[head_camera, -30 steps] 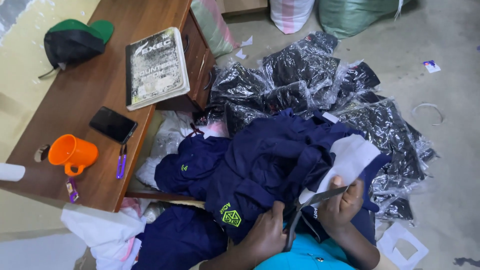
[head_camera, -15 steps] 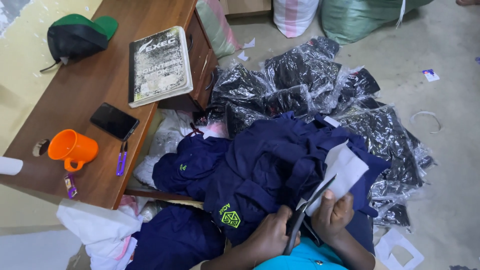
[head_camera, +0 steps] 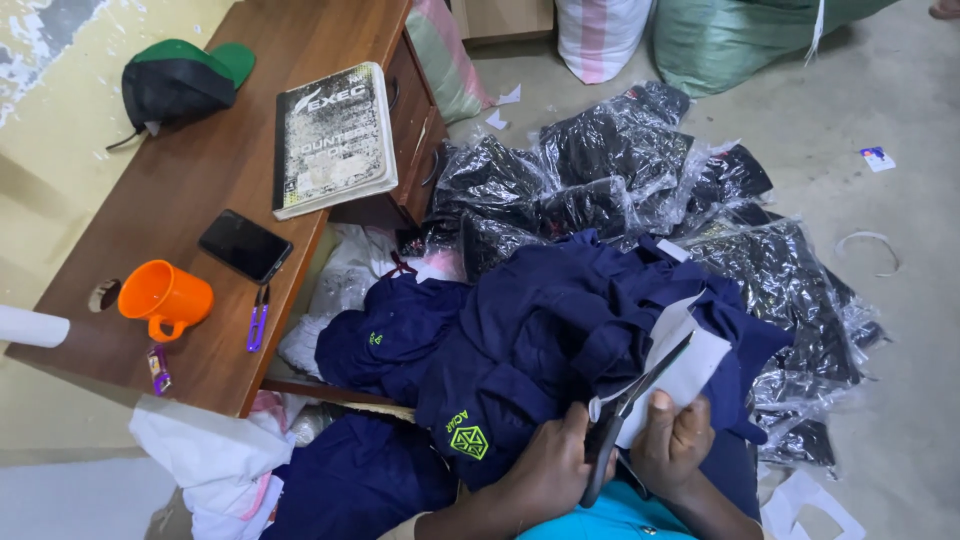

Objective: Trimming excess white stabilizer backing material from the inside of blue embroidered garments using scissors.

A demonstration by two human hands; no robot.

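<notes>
My left hand (head_camera: 545, 472) grips the black handles of a pair of scissors (head_camera: 640, 392), whose blades point up and to the right. The blades lie against a white sheet of paper (head_camera: 690, 365). My right hand (head_camera: 675, 445) holds that paper from below, thumb on top. Both hands rest over a heap of navy blue garments (head_camera: 560, 330) on my lap; one garment shows a green emblem (head_camera: 468, 440).
A wooden desk (head_camera: 200, 200) on the left carries an orange mug (head_camera: 165, 297), a black phone (head_camera: 245, 245), a thick book (head_camera: 335, 138), a dark cap (head_camera: 180, 85) and a purple tool (head_camera: 257, 325). Plastic-wrapped dark garments (head_camera: 600, 170) cover the floor beyond. Sacks (head_camera: 720, 30) stand at the back.
The scissors and paper have shifted slightly down and to the right with both hands. The view has tilted a little.
</notes>
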